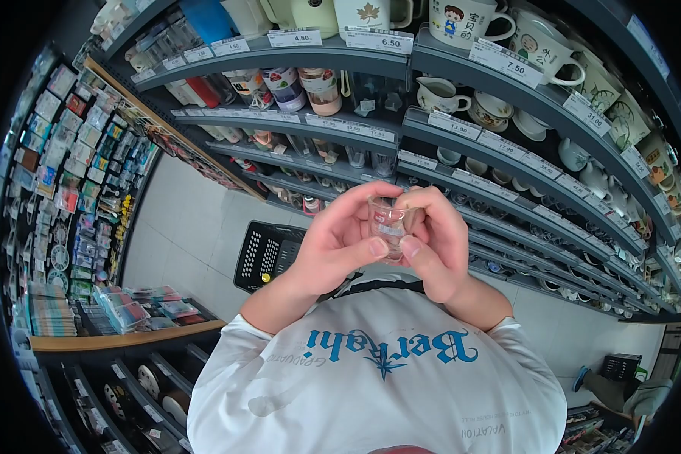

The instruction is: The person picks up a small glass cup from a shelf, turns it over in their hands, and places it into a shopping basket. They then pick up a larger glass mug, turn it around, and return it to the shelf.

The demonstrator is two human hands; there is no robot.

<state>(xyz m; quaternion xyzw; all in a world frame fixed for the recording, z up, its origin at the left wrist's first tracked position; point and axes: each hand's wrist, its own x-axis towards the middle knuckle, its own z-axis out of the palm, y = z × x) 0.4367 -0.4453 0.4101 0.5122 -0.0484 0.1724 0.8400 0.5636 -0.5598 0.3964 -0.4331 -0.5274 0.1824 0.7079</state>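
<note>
A small clear glass cup (390,227) with a red and white label is held up in front of my chest. My left hand (346,231) wraps round one side of it, its thumb pressed near the base. Around the other side curl the fingers of my right hand (440,231), with that thumb also low on the glass. The two thumbs are close together at the front. Part of the cup is hidden behind my fingers.
Ahead, curved-looking shelves carry printed mugs (465,19), a white creamer jug (440,96), bottles and price tags. A black basket (253,253) stands on the tiled floor. Hanging packaged goods (76,163) line the left. Another person's leg (601,390) shows at lower right.
</note>
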